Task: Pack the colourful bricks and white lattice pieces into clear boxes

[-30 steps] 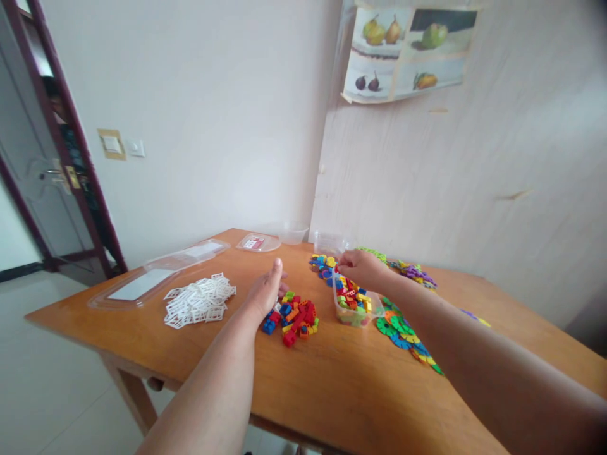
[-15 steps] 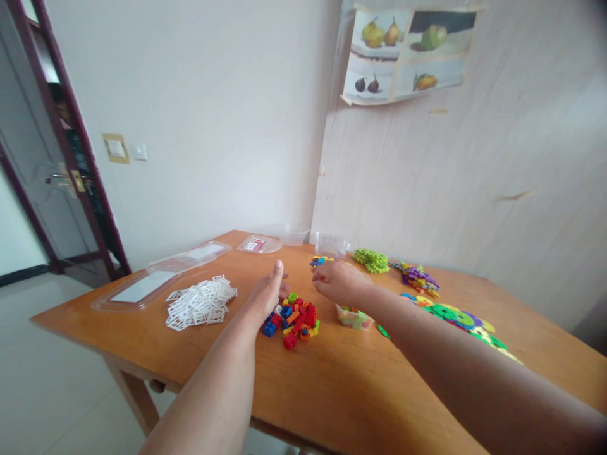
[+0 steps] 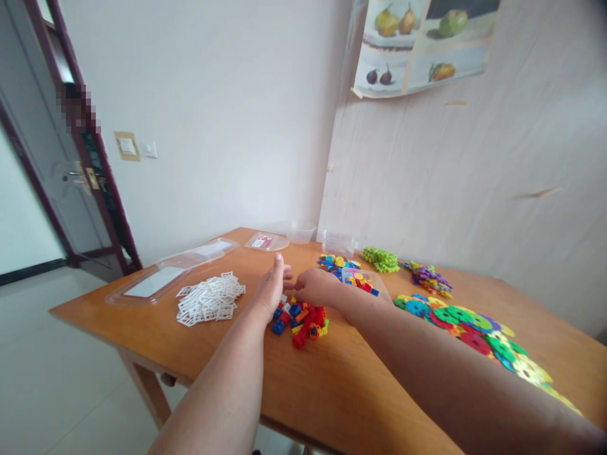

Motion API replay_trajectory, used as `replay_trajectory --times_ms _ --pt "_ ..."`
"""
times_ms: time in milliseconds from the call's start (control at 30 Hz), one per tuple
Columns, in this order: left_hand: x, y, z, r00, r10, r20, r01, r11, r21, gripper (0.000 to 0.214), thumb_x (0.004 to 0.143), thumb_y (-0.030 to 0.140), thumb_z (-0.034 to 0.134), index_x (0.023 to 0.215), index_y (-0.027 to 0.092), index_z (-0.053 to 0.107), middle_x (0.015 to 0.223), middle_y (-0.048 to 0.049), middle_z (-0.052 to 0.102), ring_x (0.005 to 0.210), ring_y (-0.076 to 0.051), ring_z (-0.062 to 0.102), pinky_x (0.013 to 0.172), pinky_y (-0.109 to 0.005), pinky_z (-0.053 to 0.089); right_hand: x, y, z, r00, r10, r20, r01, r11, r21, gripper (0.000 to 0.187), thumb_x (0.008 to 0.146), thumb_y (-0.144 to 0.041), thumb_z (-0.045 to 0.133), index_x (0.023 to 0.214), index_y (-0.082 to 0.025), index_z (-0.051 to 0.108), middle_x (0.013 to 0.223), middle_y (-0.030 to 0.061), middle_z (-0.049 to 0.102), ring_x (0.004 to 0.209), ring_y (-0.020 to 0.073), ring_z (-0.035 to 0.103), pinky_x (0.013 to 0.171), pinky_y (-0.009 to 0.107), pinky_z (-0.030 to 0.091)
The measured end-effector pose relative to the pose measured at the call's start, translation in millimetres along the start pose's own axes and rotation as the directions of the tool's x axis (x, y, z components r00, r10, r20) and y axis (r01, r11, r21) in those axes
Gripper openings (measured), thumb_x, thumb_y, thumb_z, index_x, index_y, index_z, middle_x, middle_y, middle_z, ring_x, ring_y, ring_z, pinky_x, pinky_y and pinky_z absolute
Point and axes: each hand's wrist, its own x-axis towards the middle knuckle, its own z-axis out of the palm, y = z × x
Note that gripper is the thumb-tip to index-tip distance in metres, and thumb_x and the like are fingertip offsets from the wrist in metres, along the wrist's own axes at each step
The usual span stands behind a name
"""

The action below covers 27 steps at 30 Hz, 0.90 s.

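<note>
A pile of small toy building bricks, red, blue, orange, yellow and green, lies mid-table in front of me. My left hand stands on edge at the pile's left rear side, open, thumb up and fingers stretched out. Over the back of the pile, my right hand has its fingers curled down and drawn together. What its fingertips hold, if anything, is hidden. Just right of that hand is a clear plastic box with more bricks inside, partly covered by my right forearm.
White lattice pieces are heaped at left, near clear lids. Clear containers stand by the wall. Green pieces, purple pieces and colourful discs lie at right. A person is behind the door.
My right hand has moved left and down from near the plastic box to the brick pile, uncovering the bricks in the box. The left hand stays beside the pile. The view has shifted slightly.
</note>
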Motion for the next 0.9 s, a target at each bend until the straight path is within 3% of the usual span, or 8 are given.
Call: replay_trajectory --times_ms 100,267,467,667,900 --pt "0 0 -0.2 1.000 0.004 0.003 -0.004 1.000 0.016 0.089 0.082 0.084 0.021 0.121 0.015 0.062 0.123 -0.0172 0.066 0.091 -0.025 0.070 0.065 -0.030 0.048 1 -1 2 1.000 0.010 -0.011 -0.010 1.000 0.026 0.047 0.083 -0.061 0.053 0.099 -0.025 0.078 0.101 0.0086 0.075 0.090 0.0251 0.070 0.072 0.030 0.050" --pt "2 -3 -1.5 1.000 0.006 0.011 -0.006 1.000 0.028 0.090 0.081 0.085 0.021 0.123 0.017 0.062 0.123 -0.0167 0.065 0.089 -0.025 0.070 0.060 -0.029 0.047 -5 10 -3 0.993 0.041 -0.112 -0.031 0.995 0.091 0.029 0.082 -0.039 0.058 0.103 -0.027 0.075 0.102 0.0026 0.075 0.089 0.0190 0.068 0.071 0.024 0.047" --pt "3 -3 -2.3 1.000 0.001 0.029 -0.002 0.999 0.045 0.095 0.080 0.086 0.019 0.123 0.012 0.061 0.119 -0.0196 0.067 0.088 -0.027 0.070 0.071 -0.034 0.051 -20 61 -18 0.960 0.152 -0.237 -0.120 0.982 0.146 0.027 0.083 -0.034 0.053 0.095 -0.024 0.075 0.085 0.0005 0.074 0.074 0.0141 0.064 0.059 0.021 0.040" --pt "-4 2 0.3 0.999 -0.003 0.048 0.000 0.998 0.066 0.094 0.082 0.084 0.018 0.125 0.013 0.061 0.115 -0.0195 0.070 0.091 -0.029 0.070 0.073 -0.037 0.051 -45 104 -27 0.915 0.303 -0.266 -0.269 0.950 0.157 0.025 0.081 -0.037 0.055 0.083 -0.020 0.073 0.070 0.0006 0.067 0.063 0.0131 0.058 0.051 0.022 0.032" --pt "-8 4 1.1 0.998 0.012 0.063 -0.015 0.998 0.058 0.091 0.084 0.081 0.019 0.126 0.013 0.060 0.122 -0.0200 0.067 0.095 -0.029 0.070 0.079 -0.038 0.050 -64 103 -28 0.916 0.293 -0.276 -0.271 0.956 0.116 0.028 0.083 -0.040 0.053 0.078 -0.020 0.073 0.068 0.0019 0.066 0.061 0.0146 0.058 0.049 0.023 0.031"
